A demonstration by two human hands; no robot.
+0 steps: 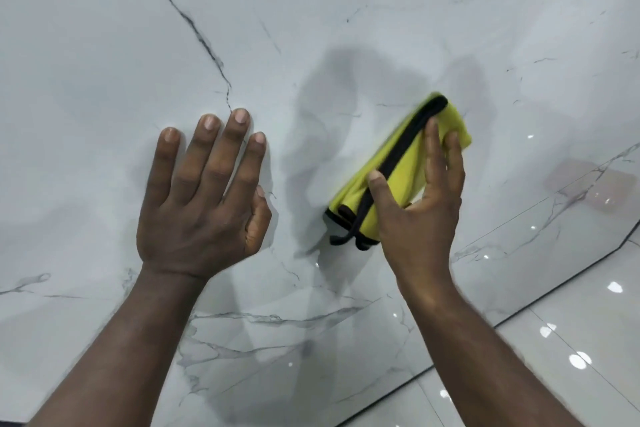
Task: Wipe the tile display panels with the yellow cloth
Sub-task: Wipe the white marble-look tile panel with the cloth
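Head view: right hand's (419,215) straight fingers (434,149) press yellow cloth (410,166), lying diagonally under them, onto tile panel (311,10); left hand (197,208) rests flat, fingers spread, apart leftward.

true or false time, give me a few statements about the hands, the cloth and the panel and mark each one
1. The left hand lies flat on the marble-look panel, fingers straight. True.
2. The yellow cloth is in the left hand. False: the right hand presses it against the panel.
3. The cloth has black edging. True.
4. The cloth is spread fully open. False: it is folded into a pad.
5. The two hands touch each other. False: they are apart, with bare panel between them.
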